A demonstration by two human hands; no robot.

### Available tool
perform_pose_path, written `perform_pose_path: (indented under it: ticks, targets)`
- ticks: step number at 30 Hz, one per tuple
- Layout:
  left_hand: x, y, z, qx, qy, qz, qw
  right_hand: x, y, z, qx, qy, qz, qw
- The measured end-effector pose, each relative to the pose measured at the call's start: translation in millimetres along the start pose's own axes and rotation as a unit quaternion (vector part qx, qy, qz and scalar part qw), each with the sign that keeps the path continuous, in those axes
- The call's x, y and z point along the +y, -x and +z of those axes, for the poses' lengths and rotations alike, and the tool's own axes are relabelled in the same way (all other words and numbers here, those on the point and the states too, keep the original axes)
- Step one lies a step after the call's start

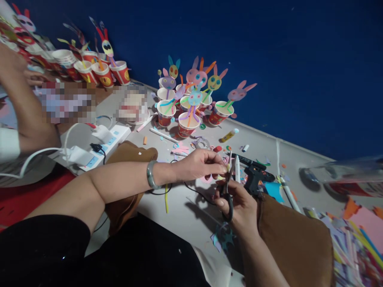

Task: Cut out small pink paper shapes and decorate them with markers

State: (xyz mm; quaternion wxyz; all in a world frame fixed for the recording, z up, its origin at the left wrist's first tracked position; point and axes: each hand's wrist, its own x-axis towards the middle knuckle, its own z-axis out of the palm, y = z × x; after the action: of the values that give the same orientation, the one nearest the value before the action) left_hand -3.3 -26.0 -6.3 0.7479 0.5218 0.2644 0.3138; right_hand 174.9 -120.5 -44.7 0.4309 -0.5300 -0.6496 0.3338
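Note:
My right hand [239, 203] is closed around the black handles of a pair of scissors [229, 179], whose blades point up and away from me. My left hand [203, 164], with a bangle on its wrist, is closed in a pinch beside the blades. A small yellowish piece [226, 167] shows at its fingertips; its kind is too small to tell. Just beyond the scissors lie a white marker [237, 169] and a black glue gun [254, 175]. Paper scraps [181, 147] and a roll of tape [201, 143] are scattered near my left hand.
Paper cups with rabbit-like figures [189, 125] stand along the blue wall. A power strip [110, 141] with plugged-in cords sits at left, near another person's arm [26, 95]. A plastic bottle [344, 177] lies at right, above coloured paper and sticks [350, 243].

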Motion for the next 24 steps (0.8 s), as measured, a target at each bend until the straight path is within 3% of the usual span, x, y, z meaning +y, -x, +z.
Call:
perform_pose_path:
  ticks: [24]
  targets:
    - [-4.5, -0.7, -0.5, -0.008, -0.002, 0.000, 1.000, -2.9, -4.6, 2.1, 0.028, 0.028, -0.005, 0.999]
